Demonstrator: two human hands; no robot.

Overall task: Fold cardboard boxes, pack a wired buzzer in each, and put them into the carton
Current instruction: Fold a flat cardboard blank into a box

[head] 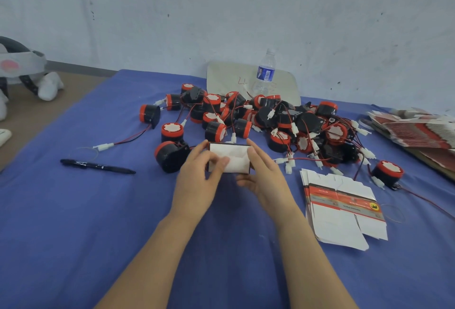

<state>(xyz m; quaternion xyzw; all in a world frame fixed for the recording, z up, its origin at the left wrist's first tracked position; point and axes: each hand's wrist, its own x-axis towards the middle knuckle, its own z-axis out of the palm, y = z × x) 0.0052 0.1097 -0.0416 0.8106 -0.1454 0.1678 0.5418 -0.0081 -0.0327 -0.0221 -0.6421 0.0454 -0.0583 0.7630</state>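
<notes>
The left hand [197,180], at the centre of the frame, pinches a small cardboard box [231,158]: its thumb lies across the box's white near face and its fingers curl round the left end. The right hand [266,180] holds the opposite end, with its fingers lying up along the right side and its thumb tucked low beneath the box. The box is between the two hands, just above the blue-covered worktop [73,222]. Its white face is turned toward the camera and a dark edge shows along its top and right side.

Just left of the left hand, a black buzzer with a red cap [170,156] lies on its side, close to the fingers. Directly behind the box, a pile of wired buzzers [258,116] spreads across the middle of the frame, their red and black leads and white plugs tangled together. One more buzzer [386,173] sits apart at the right.

A stack of flat box blanks [342,207], white with a red band, lies in the lower right, near the right hand. A larger heap of blanks [413,131] lies at the right edge. A black pen [98,165] lies at the left, well apart from the hands. A water bottle [266,72] stands at the back against the wall.
</notes>
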